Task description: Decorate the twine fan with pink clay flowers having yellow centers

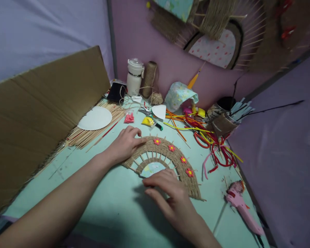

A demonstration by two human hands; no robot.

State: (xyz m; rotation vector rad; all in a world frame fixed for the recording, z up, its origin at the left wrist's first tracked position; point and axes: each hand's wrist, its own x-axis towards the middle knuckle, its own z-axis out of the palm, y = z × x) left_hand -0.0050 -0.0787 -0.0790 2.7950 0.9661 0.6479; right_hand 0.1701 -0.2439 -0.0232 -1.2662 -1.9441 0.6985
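Observation:
A half-round woven twine fan (176, 147) with thin stick ribs lies on the table. Several red flowers with yellow centres (183, 159) sit along its outer band, and pale floral fabric (150, 168) fills its small inner arch. My left hand (127, 144) is on the left end of the band, with the thumb on the weave and the fingers bent at the outer edge. Over the lower middle of the fan hovers my right hand (170, 194), its thumb and forefinger a little apart with nothing visible between them. It hides part of the inner arch.
Behind the fan lie a bag of pink pieces (129, 117), a bag of yellow pieces (148, 121), red-handled scissors (201, 140) and coloured pipe cleaners (179, 128). A pink glue gun (244, 208) rests at right. Cardboard (49, 100) stands at left beside sticks (80, 137).

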